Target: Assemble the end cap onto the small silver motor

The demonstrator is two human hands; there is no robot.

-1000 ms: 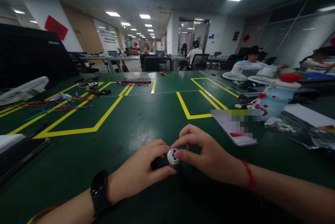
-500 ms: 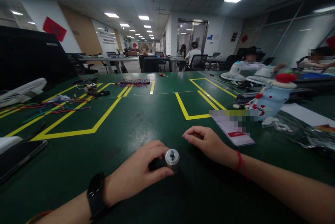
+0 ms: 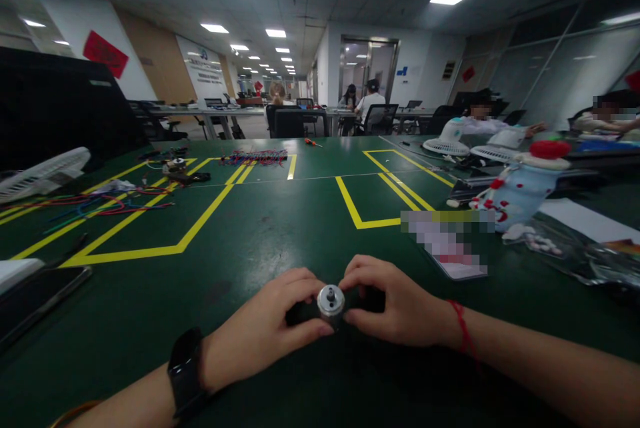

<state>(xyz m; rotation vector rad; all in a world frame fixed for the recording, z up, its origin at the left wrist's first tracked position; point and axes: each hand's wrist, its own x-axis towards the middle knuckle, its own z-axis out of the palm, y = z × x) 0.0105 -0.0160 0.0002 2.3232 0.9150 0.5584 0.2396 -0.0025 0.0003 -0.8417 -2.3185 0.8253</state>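
Note:
A small silver cylindrical motor stands upright on the green table, a short shaft and small holes in its top face. My left hand, with a dark watch on its wrist, grips it from the left between thumb and fingers. From the other side my right hand, a red string round its wrist, curves its thumb and index finger against the motor's right side. The lower part of the motor is dim, and some fingertips are hidden behind it.
Loose coloured wires and a phone lie on the left. On the right are a partly blurred flat card, a light blue figure with a red top and plastic bags. An orange screwdriver lies far back.
My right hand has moved left and slightly down, from beside the card to the motor's right side. The left hand and the motor stay almost where they were.

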